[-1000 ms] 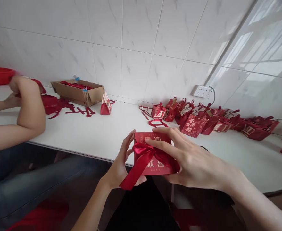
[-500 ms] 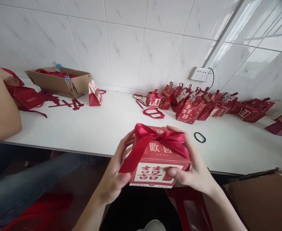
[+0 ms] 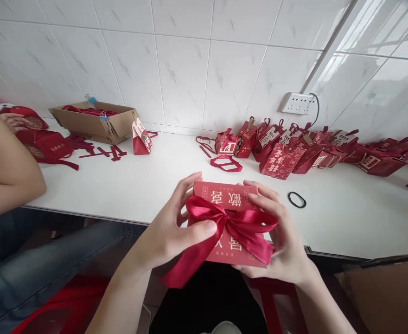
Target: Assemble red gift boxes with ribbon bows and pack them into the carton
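Observation:
Between my two hands is a red gift box with pale Chinese characters, its top turned towards me. A shiny red ribbon is tied across it in a bow, one long tail hanging down at the left. My left hand grips the box's left side, and its thumb lies on the ribbon beside the knot. Round the right side curls my right hand, fingers over the far edge and thumb low near the front edge. The box is held over my lap at the table's edge.
Several finished-looking red boxes crowd the back right of the white table. A black ring lies nearer. Back left stand a cardboard box of ribbons and a small red box. Another person's arm rests at left.
The gift box has tilted so its top faces me and its front panel no longer shows. My left thumb has moved onto the ribbon by the knot. The view has shifted slightly left.

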Action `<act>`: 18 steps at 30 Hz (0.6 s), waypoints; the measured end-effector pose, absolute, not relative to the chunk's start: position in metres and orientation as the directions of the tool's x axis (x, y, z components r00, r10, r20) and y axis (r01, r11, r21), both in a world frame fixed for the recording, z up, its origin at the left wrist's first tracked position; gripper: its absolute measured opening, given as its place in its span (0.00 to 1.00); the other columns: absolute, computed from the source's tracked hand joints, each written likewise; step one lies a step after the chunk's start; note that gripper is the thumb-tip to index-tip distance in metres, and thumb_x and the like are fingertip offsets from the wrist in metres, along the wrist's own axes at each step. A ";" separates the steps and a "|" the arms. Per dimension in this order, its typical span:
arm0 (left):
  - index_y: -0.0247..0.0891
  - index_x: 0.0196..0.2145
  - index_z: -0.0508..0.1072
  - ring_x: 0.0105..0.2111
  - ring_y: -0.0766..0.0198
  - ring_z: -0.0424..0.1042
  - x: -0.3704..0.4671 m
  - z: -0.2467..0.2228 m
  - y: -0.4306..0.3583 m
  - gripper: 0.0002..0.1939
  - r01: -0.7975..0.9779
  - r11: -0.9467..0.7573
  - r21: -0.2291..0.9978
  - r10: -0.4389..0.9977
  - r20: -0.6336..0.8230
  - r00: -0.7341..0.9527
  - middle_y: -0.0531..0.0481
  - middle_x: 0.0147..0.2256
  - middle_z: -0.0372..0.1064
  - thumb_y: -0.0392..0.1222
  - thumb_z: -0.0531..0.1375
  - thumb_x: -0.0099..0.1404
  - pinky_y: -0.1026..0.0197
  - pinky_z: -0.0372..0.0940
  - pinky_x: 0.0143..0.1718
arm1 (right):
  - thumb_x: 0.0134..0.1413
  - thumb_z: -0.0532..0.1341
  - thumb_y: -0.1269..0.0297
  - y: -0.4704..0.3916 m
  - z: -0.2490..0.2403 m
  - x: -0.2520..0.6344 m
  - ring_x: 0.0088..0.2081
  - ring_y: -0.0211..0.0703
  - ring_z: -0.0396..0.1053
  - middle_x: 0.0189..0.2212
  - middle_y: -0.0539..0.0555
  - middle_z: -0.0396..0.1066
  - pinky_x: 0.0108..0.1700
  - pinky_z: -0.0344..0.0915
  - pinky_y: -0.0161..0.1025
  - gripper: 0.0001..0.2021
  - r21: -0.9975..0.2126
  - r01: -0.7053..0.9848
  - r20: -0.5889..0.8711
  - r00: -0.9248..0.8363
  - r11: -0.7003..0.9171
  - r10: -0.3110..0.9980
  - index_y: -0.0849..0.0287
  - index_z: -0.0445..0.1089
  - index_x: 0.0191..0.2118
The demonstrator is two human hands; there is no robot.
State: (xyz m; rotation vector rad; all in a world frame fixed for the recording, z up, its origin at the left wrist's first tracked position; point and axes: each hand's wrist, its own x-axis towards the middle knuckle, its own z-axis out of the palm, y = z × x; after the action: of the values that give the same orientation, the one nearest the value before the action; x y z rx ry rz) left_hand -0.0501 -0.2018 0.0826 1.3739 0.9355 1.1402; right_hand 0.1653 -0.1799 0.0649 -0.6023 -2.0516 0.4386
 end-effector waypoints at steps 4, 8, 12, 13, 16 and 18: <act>0.50 0.61 0.53 0.52 0.48 0.67 -0.047 0.081 -0.206 0.35 -0.090 -0.111 0.990 0.948 0.133 0.290 0.47 0.55 0.63 0.46 0.62 0.58 0.47 0.65 0.51 | 0.39 0.70 0.56 -0.178 0.063 0.167 0.62 0.64 0.49 0.59 0.60 0.51 0.56 0.60 0.61 0.42 -0.519 0.257 0.675 -0.463 0.815 0.575 0.46 0.49 0.59; 0.52 0.63 0.47 0.55 0.48 0.64 -0.047 0.078 -0.208 0.39 -0.082 -0.121 0.989 0.940 0.141 0.312 0.48 0.57 0.61 0.44 0.62 0.59 0.47 0.63 0.54 | 0.40 0.69 0.56 -0.177 0.061 0.168 0.62 0.62 0.50 0.60 0.59 0.50 0.57 0.59 0.60 0.42 -0.519 0.261 0.674 -0.460 0.814 0.578 0.46 0.48 0.60; 0.54 0.65 0.41 0.59 0.46 0.58 -0.050 0.072 -0.211 0.44 -0.050 -0.143 0.989 0.939 0.151 0.309 0.49 0.60 0.56 0.45 0.62 0.58 0.44 0.56 0.59 | 0.39 0.70 0.55 -0.176 0.058 0.167 0.62 0.61 0.50 0.60 0.59 0.51 0.60 0.55 0.60 0.43 -0.544 0.227 0.679 -0.447 0.808 0.582 0.47 0.49 0.61; 0.54 0.65 0.40 0.60 0.45 0.56 -0.051 0.071 -0.212 0.45 -0.037 -0.144 0.989 0.940 0.148 0.307 0.49 0.61 0.54 0.45 0.62 0.58 0.43 0.55 0.59 | 0.39 0.70 0.54 -0.176 0.057 0.166 0.62 0.61 0.49 0.60 0.59 0.50 0.60 0.54 0.60 0.43 -0.556 0.219 0.672 -0.449 0.802 0.589 0.48 0.49 0.61; 0.52 0.65 0.37 0.62 0.46 0.51 -0.055 0.067 -0.215 0.46 -0.026 -0.136 0.990 0.940 0.137 0.313 0.48 0.63 0.51 0.46 0.62 0.58 0.42 0.48 0.62 | 0.41 0.69 0.53 -0.176 0.053 0.162 0.63 0.61 0.48 0.61 0.60 0.49 0.59 0.56 0.59 0.43 -0.598 0.201 0.638 -0.465 0.775 0.613 0.49 0.48 0.62; 0.51 0.65 0.35 0.63 0.47 0.51 -0.057 0.066 -0.218 0.47 -0.050 -0.127 0.991 0.940 0.136 0.313 0.48 0.63 0.50 0.47 0.61 0.59 0.42 0.46 0.63 | 0.42 0.68 0.53 -0.175 0.049 0.157 0.63 0.61 0.48 0.61 0.60 0.49 0.58 0.58 0.57 0.43 -0.616 0.191 0.627 -0.469 0.764 0.622 0.49 0.48 0.62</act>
State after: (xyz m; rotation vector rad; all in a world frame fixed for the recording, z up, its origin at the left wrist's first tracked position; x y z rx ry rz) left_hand -0.0575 -0.2181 0.0655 1.4191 0.8813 1.0739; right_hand 0.1574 -0.1748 0.0486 -0.6096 -2.0333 0.5889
